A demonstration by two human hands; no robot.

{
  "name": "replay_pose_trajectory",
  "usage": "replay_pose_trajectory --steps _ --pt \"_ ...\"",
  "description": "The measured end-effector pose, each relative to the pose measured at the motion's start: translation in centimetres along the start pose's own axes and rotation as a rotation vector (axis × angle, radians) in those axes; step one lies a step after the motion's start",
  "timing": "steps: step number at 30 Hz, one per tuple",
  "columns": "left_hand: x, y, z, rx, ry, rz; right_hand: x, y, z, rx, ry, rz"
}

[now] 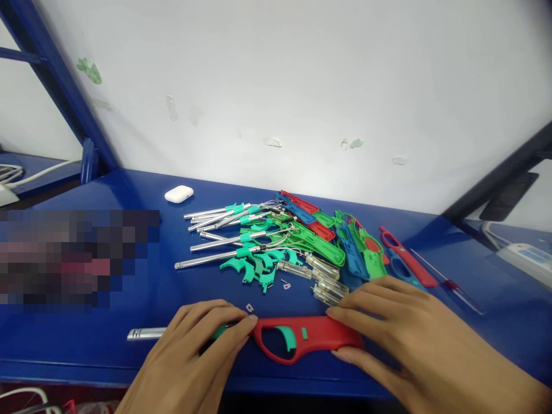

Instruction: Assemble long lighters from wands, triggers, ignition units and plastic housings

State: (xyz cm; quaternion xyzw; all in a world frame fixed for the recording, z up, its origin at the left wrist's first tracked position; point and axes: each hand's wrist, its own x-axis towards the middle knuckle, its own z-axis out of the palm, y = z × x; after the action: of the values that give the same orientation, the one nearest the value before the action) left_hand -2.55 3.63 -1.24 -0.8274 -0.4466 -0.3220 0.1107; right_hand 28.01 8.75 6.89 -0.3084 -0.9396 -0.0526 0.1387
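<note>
And here is the lighter (319, 332), red, lying sideways low over the near edge of the bench (172, 293), with both hands on it! The left hand (196, 345) has its front end, the grip narrow, thumb and fingertips together just ahead of the trigger loop. The right hand (388, 328) takes the rear, its grip closed on the body, fingers along the top and thumb beneath. Inside the loop sits a green trigger (288, 338), and out beyond the left hand pokes a metal tube (145, 334), in line with the lighter, though the fingers hide the join.

Just beyond the left fingertips, a tiny clip (249, 308) lies flat. Farther out, what a spread! Silver rods (215, 258) fan out to the left, wires trailing from their right ends; loose triggers (248, 269) bunch up below them. Clear tanks (322, 267) pile near the right fingers, with green, blue and red shells (319, 241) heaped behind. Over on the right rests a screwdriver (457, 291), tip pointing up and left. Back left, near the wall (280, 69), sits a white case (179, 194), well apart from the pile.
</note>
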Motion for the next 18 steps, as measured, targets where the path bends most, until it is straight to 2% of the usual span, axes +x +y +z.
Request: replay_pose_trajectory --steps 7,11,18 --pt "-0.7 -0.2 0.2 -0.012 -0.090 0.033 -0.5 -0.1 0.3 0.036 -0.083 0.016" --pt "-0.1 -0.2 0.1 -0.023 -0.016 0.059 -0.7 -0.2 0.5 0.041 -0.100 0.032" --pt "-1.6 0.6 1.0 -0.005 -0.036 0.025 -0.3 -1.3 1.3 -0.106 0.087 -0.003"
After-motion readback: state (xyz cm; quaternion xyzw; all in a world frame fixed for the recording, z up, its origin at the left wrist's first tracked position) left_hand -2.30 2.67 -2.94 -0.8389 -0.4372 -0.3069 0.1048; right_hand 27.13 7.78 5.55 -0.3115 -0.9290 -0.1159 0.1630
